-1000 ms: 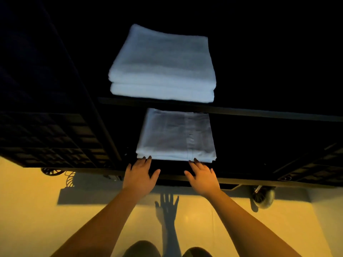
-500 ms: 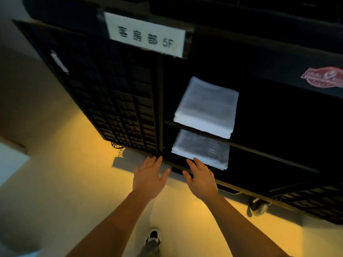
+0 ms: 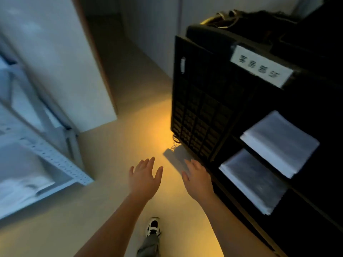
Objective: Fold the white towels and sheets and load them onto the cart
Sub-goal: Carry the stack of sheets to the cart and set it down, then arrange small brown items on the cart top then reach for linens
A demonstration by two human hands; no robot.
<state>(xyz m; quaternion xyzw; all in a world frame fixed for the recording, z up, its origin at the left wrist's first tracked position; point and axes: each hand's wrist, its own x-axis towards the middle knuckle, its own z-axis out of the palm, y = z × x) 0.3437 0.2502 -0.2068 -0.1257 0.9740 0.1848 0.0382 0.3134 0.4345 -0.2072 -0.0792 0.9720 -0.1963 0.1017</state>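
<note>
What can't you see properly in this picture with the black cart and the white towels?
- Head view: the white paper sign on the black plastic cart is blurred; its writing cannot be read.
- The lower folded white towel is partly hidden under the shelf holding the upper folded white towel.
- The cart's right side is cut off by the edge.
- The pale metal rack at left is smeared by motion blur.

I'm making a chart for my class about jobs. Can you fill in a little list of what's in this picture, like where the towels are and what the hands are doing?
place: beside a black cart on a pale floor
upper shelf: folded white towels
lower shelf: folded white sheet
left hand: open, fingers spread, holding nothing
right hand: open, holding nothing, apart from the sheet
cart label: white sign, writing too blurred to read
left side: pale metal rack
also seen: one black and white shoe
</note>
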